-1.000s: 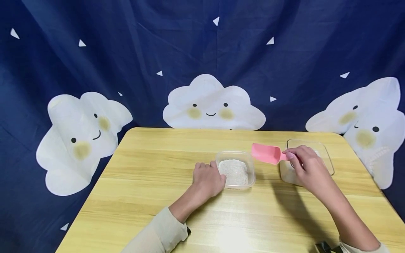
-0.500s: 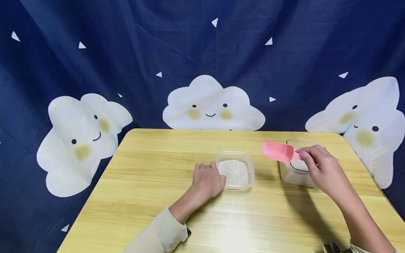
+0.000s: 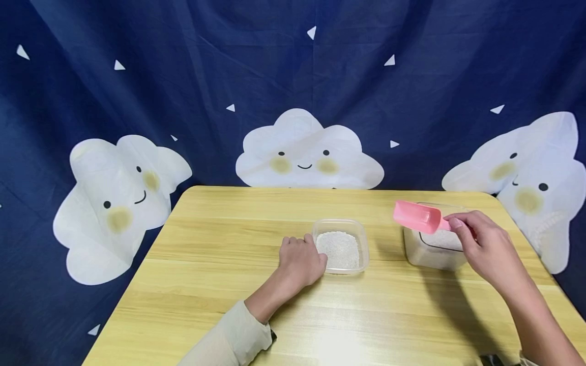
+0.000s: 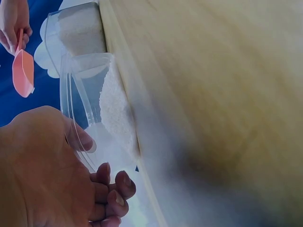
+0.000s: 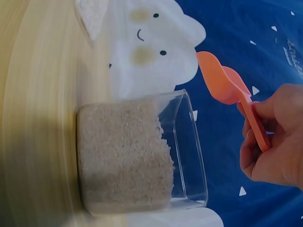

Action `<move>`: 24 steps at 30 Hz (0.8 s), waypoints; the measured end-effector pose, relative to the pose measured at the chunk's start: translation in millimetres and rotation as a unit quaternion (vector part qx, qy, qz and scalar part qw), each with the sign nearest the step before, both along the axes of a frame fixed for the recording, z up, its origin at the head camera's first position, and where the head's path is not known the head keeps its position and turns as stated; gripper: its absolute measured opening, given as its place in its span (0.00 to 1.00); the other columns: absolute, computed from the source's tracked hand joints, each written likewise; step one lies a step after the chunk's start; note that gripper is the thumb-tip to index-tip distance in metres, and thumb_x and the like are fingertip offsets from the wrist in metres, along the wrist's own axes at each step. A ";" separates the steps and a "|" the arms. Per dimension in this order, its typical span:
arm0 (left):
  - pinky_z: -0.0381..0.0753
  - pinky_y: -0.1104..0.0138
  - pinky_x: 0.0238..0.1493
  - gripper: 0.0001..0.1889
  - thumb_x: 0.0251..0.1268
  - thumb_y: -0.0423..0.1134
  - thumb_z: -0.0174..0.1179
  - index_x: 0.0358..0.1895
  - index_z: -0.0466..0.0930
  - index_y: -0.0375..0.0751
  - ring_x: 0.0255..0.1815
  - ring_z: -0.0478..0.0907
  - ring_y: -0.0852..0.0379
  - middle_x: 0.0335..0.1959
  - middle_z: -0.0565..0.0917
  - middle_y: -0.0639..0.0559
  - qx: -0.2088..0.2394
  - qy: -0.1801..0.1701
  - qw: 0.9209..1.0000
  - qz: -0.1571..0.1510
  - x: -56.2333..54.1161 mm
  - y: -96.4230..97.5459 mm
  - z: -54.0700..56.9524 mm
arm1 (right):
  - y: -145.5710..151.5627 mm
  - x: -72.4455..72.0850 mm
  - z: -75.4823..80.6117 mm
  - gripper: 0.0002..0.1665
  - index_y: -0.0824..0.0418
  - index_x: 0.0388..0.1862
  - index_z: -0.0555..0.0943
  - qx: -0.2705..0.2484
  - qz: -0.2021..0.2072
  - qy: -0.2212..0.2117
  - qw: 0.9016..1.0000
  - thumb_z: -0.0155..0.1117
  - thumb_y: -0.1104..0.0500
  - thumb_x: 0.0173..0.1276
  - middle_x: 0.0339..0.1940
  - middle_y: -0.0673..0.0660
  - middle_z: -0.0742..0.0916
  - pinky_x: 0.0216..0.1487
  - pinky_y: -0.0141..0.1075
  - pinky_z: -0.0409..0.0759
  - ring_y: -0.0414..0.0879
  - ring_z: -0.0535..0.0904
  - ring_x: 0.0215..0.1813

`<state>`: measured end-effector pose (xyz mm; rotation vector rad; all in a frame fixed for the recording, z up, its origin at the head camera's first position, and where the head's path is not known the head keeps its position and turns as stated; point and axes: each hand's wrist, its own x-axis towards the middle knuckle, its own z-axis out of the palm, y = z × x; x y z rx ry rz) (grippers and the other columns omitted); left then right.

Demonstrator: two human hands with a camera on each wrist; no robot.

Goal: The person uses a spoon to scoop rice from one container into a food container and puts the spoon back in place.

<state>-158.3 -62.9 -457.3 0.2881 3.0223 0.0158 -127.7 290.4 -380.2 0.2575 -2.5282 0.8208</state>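
My left hand [image 3: 302,260] grips the left side of a small clear plastic container [image 4: 87,101], its thumb at the rim and its fingers curled by the wall. A shallow heap of white rice [image 3: 339,249] lies inside. Between thumb and fingers, my right hand [image 3: 487,249] holds a pink scoop [image 3: 417,217] by its handle. The scoop's bowl is raised above a larger clear container [image 5: 201,163] and shows no rice in the head view. Rice [image 5: 125,153] fills much of that larger container.
Both containers stand on a light wooden table [image 3: 206,244], the larger one to the right with a gap between them. Behind the table hangs a dark blue curtain [image 3: 201,76] printed with smiling clouds.
My right hand has moved the scoop rightward, away from the small container and over the larger one. The left hand and small container have stayed in place.
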 end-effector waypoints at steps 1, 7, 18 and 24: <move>0.66 0.60 0.46 0.20 0.73 0.55 0.41 0.38 0.69 0.40 0.34 0.72 0.48 0.29 0.79 0.47 0.001 -0.001 1.000 0.000 -0.1 0.0 -0.3 | 1.2 0.4 0.0 0.09 0.64 0.48 0.87 0.000 -0.002 0.000 1.000 0.62 0.62 0.76 0.37 0.32 0.77 0.38 0.22 0.65 0.20 0.66 0.36; 0.66 0.59 0.46 0.21 0.73 0.55 0.40 0.39 0.70 0.40 0.34 0.73 0.48 0.30 0.80 0.47 0.001 -0.004 1.000 0.001 -0.3 -0.1 -0.4 | 8.2 2.5 -0.9 0.10 0.66 0.49 0.86 0.007 -0.016 0.000 1.000 0.60 0.63 0.77 0.37 0.44 0.82 0.37 0.25 0.64 0.21 0.64 0.35; 0.63 0.61 0.43 0.20 0.73 0.55 0.41 0.37 0.69 0.40 0.31 0.69 0.50 0.26 0.76 0.48 0.004 0.000 1.000 -0.004 0.6 -0.7 -0.3 | 22.9 2.2 -6.4 0.10 0.71 0.47 0.85 0.025 -0.029 0.027 0.999 0.59 0.67 0.75 0.39 0.70 0.85 0.39 0.32 0.62 0.16 0.58 0.40; 0.63 0.61 0.43 0.19 0.73 0.54 0.40 0.37 0.68 0.41 0.30 0.68 0.50 0.26 0.76 0.49 0.002 0.000 1.000 -0.005 0.2 -1.1 -0.9 | 29.7 0.8 -8.8 0.11 0.71 0.47 0.85 0.034 -0.053 0.027 0.998 0.58 0.66 0.76 0.38 0.70 0.85 0.38 0.33 0.60 0.15 0.56 0.40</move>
